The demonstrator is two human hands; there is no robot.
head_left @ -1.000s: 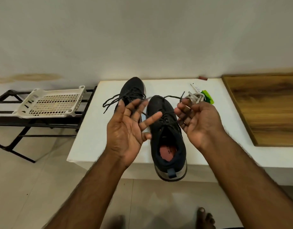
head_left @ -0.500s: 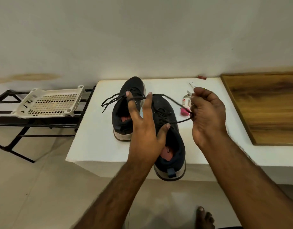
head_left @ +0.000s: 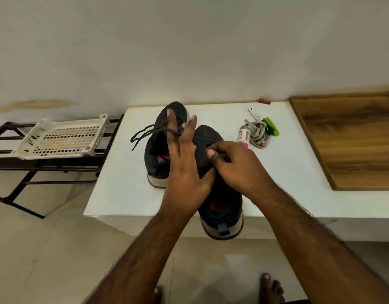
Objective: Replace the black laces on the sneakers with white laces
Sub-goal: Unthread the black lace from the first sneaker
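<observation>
Two black sneakers stand on the white table. The left sneaker still has its black lace trailing out to the left. The right sneaker hangs its heel over the front edge. My left hand is held over the shoes with straight fingers, a loop of black lace across them. My right hand pinches the black lace near the right sneaker's eyelets. A bundle of white laces lies at the back right of the table.
A small pink-capped bottle, a green clip and a white tube lie by the white laces. A wooden board covers the table's right end. A white plastic basket sits on a black metal rack at the left. My bare feet are below.
My right hand moved down and left to the right sneaker, still pinching the lace. My left hand stayed up with the lace across its fingers. The white laces came into view.
</observation>
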